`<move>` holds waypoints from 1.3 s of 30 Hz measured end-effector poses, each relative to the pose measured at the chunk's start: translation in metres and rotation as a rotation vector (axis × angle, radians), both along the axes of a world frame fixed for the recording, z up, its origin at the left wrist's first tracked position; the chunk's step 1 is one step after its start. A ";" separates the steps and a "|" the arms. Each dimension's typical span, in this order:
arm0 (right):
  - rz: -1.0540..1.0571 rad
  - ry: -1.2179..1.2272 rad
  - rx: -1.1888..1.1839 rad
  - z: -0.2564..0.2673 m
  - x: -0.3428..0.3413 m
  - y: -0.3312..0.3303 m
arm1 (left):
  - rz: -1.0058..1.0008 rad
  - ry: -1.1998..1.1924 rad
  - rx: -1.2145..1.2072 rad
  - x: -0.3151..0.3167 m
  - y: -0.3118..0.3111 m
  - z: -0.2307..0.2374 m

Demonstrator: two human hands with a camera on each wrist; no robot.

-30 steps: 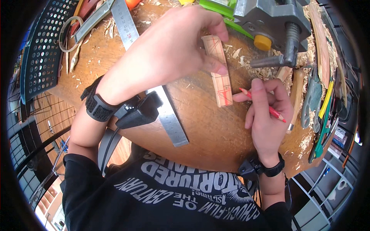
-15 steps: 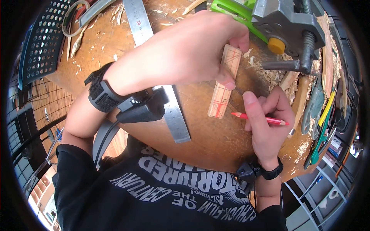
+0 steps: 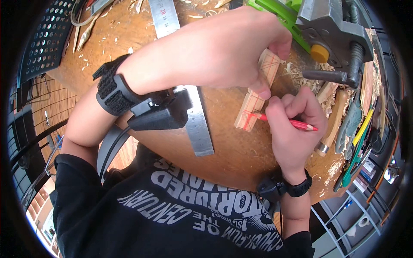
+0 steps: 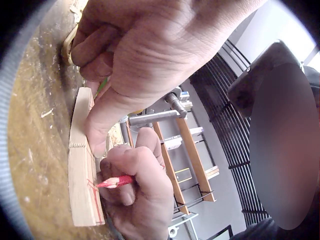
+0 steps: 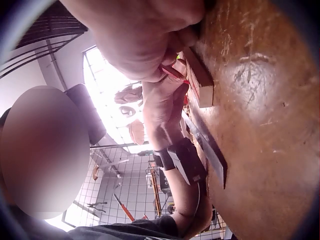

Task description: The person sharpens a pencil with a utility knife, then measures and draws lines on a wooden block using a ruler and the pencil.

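A small wooden block (image 3: 250, 108) with red and dark lines lies slanted on the wooden table. The left hand (image 3: 228, 47) holds it, thumb pressed on its upper face and fingers at its far end, partly hidden behind the hand. The right hand (image 3: 297, 129) pinches a red pencil (image 3: 301, 125), whose tip meets the red marks near the block's near end. In the left wrist view the pencil (image 4: 116, 182) touches the marked side of the block (image 4: 80, 170). A steel ruler (image 3: 198, 129) lies under the left forearm.
A metal vise (image 3: 335, 34) with a handle stands at the back right, beside a green tool (image 3: 279, 21). Wood shavings, a wooden-handled tool (image 3: 337, 116) and several other tools lie along the right. A perforated dark tray (image 3: 45, 34) is at the far left.
The block has turned and shifted rightward with the left hand over the second. The right hand has brought the pencil tip to the block's near end. The vise appears farther right in view.
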State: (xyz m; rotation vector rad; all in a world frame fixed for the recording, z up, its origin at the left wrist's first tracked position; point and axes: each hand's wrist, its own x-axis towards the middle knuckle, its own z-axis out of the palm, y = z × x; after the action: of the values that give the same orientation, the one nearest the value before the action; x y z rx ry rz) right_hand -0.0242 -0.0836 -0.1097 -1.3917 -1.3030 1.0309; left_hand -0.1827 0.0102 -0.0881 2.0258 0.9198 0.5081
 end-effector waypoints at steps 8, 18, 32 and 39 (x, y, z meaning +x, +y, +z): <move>-0.005 -0.068 -0.001 -0.001 0.001 0.001 | -0.152 -0.139 0.080 -0.012 0.005 -0.002; 0.001 -0.081 -0.014 0.001 0.001 0.002 | -0.154 -0.030 0.081 -0.013 -0.002 0.017; -0.017 -0.086 -0.048 0.001 0.000 0.001 | -0.155 -0.010 0.053 -0.013 0.000 0.018; -0.004 -0.070 -0.024 0.000 0.000 0.001 | -0.150 -0.044 0.090 -0.014 -0.002 0.016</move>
State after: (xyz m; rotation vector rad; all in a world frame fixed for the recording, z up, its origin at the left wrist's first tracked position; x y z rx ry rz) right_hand -0.0239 -0.0826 -0.1100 -1.4591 -1.3418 1.0055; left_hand -0.1963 0.0085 -0.0723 2.1371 0.7234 0.5171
